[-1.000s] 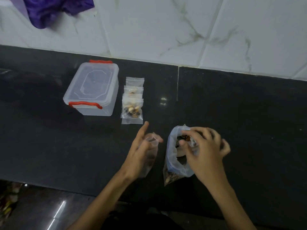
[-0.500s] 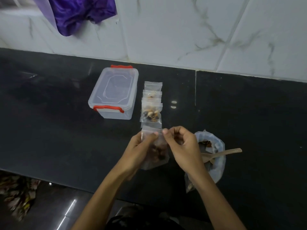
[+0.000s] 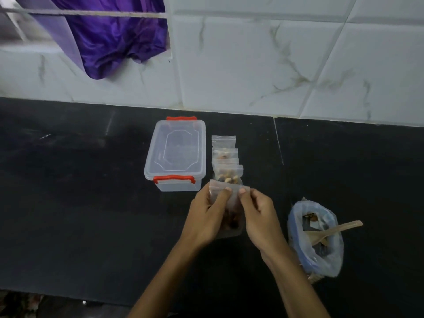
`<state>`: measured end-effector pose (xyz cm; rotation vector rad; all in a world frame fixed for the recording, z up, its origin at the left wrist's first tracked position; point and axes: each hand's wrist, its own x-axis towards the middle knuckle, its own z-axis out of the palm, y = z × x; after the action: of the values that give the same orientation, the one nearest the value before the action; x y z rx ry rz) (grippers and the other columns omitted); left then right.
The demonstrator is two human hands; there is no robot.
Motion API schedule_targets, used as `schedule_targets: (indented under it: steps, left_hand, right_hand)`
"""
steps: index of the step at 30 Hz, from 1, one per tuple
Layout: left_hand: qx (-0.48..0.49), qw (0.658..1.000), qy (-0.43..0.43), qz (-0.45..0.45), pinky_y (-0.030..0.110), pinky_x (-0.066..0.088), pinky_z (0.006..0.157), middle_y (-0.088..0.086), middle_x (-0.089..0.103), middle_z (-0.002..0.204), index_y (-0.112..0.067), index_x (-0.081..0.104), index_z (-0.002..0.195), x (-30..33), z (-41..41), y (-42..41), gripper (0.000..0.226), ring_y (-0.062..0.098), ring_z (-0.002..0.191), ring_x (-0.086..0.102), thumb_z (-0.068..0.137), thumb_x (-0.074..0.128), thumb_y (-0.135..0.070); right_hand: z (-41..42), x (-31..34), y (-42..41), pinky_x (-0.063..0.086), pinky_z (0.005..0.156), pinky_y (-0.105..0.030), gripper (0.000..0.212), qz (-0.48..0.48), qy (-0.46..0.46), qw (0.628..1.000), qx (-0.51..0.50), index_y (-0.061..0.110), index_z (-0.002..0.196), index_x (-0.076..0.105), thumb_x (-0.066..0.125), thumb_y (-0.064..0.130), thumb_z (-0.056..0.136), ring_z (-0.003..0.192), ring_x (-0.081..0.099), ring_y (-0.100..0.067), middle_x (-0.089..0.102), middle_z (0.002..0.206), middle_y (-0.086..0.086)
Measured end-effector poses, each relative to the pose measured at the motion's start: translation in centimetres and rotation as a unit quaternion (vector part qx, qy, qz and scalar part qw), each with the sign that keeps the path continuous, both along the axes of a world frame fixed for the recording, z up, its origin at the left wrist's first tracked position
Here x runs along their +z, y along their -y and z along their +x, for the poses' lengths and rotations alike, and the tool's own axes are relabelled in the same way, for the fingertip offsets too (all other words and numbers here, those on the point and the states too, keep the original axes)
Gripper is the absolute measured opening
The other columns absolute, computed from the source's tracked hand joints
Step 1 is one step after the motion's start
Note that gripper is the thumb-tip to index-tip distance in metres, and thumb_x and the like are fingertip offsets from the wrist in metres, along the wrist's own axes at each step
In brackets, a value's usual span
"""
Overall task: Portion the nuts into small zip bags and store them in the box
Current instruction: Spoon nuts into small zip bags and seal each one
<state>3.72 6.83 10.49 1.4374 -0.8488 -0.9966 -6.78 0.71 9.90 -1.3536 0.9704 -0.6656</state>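
Small zip bag, clear thin plastic w/ brown nuts in lower half, held upright above the black glossy counter; long axis runs near-far, zip edge at the far end. Left hand pinches zip strip at left, right hand pinches it at right, thumbs on the near face. Just beyond: row of filled bags, overlapping, flat. Left of them a clear rectangular box, lid on, red clips. Right, near: big crumpled bag, pale spoon sticking out to the right.
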Motion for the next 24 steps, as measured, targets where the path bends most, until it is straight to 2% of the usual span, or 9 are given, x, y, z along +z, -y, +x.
schedule_targets:
  steps: [1,4,6,9,13,15,18,21,24]
  left_hand:
    - [-0.011,1.000,0.007,-0.002,0.035,0.056,0.083,-0.003,0.060,0.109,-0.020,0.053,0.114,0.1,0.5,0.1,0.037,0.011,0.098,0.063,0.085,0.046,-0.040]
    - [-0.021,0.999,0.043,-0.014,0.035,0.057,0.076,-0.001,0.058,0.106,-0.020,0.053,0.095,0.3,2.0,0.4,0.014,0.014,0.096,0.062,0.095,0.042,-0.029]
    - [-0.022,0.997,0.066,-0.030,0.039,0.058,0.076,0.005,0.060,0.104,-0.019,0.051,0.086,0.4,2.7,0.9,0.015,0.017,0.096,0.063,0.097,0.042,-0.022]
    - [-0.011,0.996,0.071,-0.060,0.036,0.057,0.076,0.008,0.059,0.094,-0.016,0.050,0.079,1.1,3.6,2.1,0.020,0.021,0.090,0.061,0.097,0.042,-0.017]
    - [0.011,0.989,0.111,-0.095,0.015,0.051,0.067,0.003,0.056,0.082,-0.017,0.050,0.078,2.3,4.1,4.5,0.021,0.011,0.076,0.057,0.098,0.042,-0.019]
    - [0.013,0.987,0.114,-0.116,0.014,0.050,0.068,0.003,0.057,0.081,-0.015,0.050,0.080,2.4,3.7,5.3,0.021,0.009,0.074,0.057,0.098,0.042,-0.018]
    - [0.030,0.985,0.115,-0.123,0.018,0.052,0.071,0.005,0.059,0.082,-0.011,0.051,0.083,2.1,3.2,5.8,0.019,0.012,0.077,0.059,0.098,0.043,-0.018]
    - [0.054,0.981,0.134,-0.130,0.020,0.050,0.070,0.010,0.057,0.082,-0.007,0.051,0.085,1.5,2.9,5.9,0.019,0.015,0.077,0.057,0.098,0.044,-0.019]
    - [0.071,0.978,0.143,-0.131,0.028,0.051,0.074,0.011,0.057,0.087,-0.009,0.051,0.086,1.0,2.4,5.9,0.019,0.020,0.083,0.058,0.097,0.046,-0.023]
  right_hand:
    - [0.3,0.1,0.0,0.049,0.060,-0.009,0.021,-0.004,-0.001,1.000,-0.008,0.021,0.106,0.059,0.043,0.029,0.097,0.083,0.063,0.004,0.063,0.099,0.005]
    - [0.5,0.5,0.4,0.050,0.060,-0.011,0.015,-0.026,0.001,0.999,-0.046,0.024,0.102,0.057,0.043,0.027,0.097,0.080,0.063,0.002,0.062,0.097,0.005]
    - [0.7,1.1,0.6,0.051,0.059,-0.012,0.013,-0.026,0.015,0.997,-0.065,0.025,0.097,0.058,0.045,0.025,0.097,0.077,0.064,0.004,0.063,0.092,0.005]
    - [1.0,2.1,1.2,0.055,0.070,-0.025,0.012,0.011,0.048,0.997,-0.063,0.023,0.097,0.060,0.055,0.031,0.089,0.083,0.067,-0.009,0.067,0.092,0.001]
    - [1.8,3.3,2.3,0.053,0.088,-0.041,0.058,0.041,0.073,0.997,0.003,0.022,0.108,0.064,0.065,0.057,0.063,0.098,0.067,-0.021,0.070,0.103,-0.006]
    - [2.4,3.4,2.7,0.052,0.089,-0.040,0.058,0.020,0.061,0.998,-0.023,0.024,0.110,0.065,0.071,0.057,0.062,0.102,0.064,-0.019,0.069,0.106,-0.003]
    - [2.8,3.0,3.2,0.054,0.083,-0.034,0.023,0.012,0.055,0.995,-0.076,0.027,0.100,0.067,0.069,0.035,0.079,0.097,0.064,-0.014,0.069,0.099,0.002]
    - [2.9,2.7,3.5,0.054,0.077,-0.030,0.023,0.026,0.057,0.994,-0.092,0.024,0.099,0.067,0.068,0.036,0.079,0.092,0.065,-0.012,0.069,0.096,0.002]
    - [3.1,2.6,3.5,0.051,0.058,-0.017,0.024,0.018,0.074,0.990,-0.118,0.018,0.103,0.066,0.067,0.030,0.082,0.087,0.065,-0.011,0.069,0.095,0.000]
